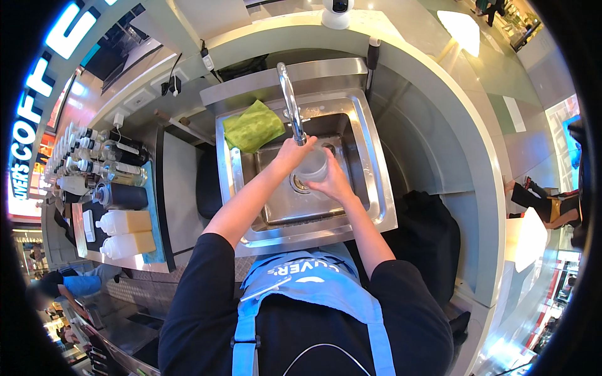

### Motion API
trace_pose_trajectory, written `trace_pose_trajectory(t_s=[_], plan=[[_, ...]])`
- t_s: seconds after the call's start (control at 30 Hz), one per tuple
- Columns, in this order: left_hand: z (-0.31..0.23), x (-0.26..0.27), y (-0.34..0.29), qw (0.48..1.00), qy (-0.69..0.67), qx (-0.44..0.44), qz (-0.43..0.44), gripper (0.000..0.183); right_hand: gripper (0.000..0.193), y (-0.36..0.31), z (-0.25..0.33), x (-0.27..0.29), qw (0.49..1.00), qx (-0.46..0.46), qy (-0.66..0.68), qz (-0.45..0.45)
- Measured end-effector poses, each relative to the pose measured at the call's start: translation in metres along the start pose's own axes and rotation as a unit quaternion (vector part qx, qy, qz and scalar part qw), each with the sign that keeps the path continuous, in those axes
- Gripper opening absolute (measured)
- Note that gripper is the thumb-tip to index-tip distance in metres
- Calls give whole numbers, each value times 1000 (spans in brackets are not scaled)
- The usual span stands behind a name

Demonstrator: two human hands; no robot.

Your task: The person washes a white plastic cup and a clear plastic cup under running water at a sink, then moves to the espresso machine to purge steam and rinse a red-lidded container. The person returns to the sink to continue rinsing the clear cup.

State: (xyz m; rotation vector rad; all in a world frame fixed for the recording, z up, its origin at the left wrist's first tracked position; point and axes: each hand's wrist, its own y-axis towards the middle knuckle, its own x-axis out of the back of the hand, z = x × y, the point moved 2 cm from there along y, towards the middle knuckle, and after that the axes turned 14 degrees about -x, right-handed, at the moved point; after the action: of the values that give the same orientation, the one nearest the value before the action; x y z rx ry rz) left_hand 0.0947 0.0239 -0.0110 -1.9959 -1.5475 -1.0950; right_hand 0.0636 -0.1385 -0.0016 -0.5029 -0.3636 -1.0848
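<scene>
A clear, see-through cup [311, 165] is held over the steel sink [378, 169], below the mouth of the curved chrome faucet [288, 97]. My right hand [332, 180] grips its right side, with thumb and fingers spread around the wall. Against its far left side is my left hand [293, 155], the fingers curled by the rim just under the spout; the fingertips are partly hidden. Beneath the cup, the round drain [300, 184] shows in the basin floor. A green cloth [254, 127] lies folded over the sink's back left corner.
On the left counter [177, 194] stand several pump bottles [119, 172] and two pale yellow squeeze bottles [127, 233]. A curved partition [467, 94] wraps behind and right of the sink, with a white camera [337, 15] on its ledge. Black fabric [426, 232] hangs at right. Another person [84, 285] is far left.
</scene>
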Motion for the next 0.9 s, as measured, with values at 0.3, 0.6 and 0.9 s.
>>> trace_pose_trajectory(t_s=[0.3, 0.6, 0.9], plan=[[6, 28, -2, 998, -64, 12, -9, 15, 103, -2, 2, -8, 994, 66, 75, -48], [4, 32, -16, 973, -188, 111, 81, 21, 99, 7, 0, 5, 997, 41, 46, 36], [-20, 31, -1, 990, 54, -84, 103, 21, 101, 0, 3, 13, 988, 42, 86, 119]])
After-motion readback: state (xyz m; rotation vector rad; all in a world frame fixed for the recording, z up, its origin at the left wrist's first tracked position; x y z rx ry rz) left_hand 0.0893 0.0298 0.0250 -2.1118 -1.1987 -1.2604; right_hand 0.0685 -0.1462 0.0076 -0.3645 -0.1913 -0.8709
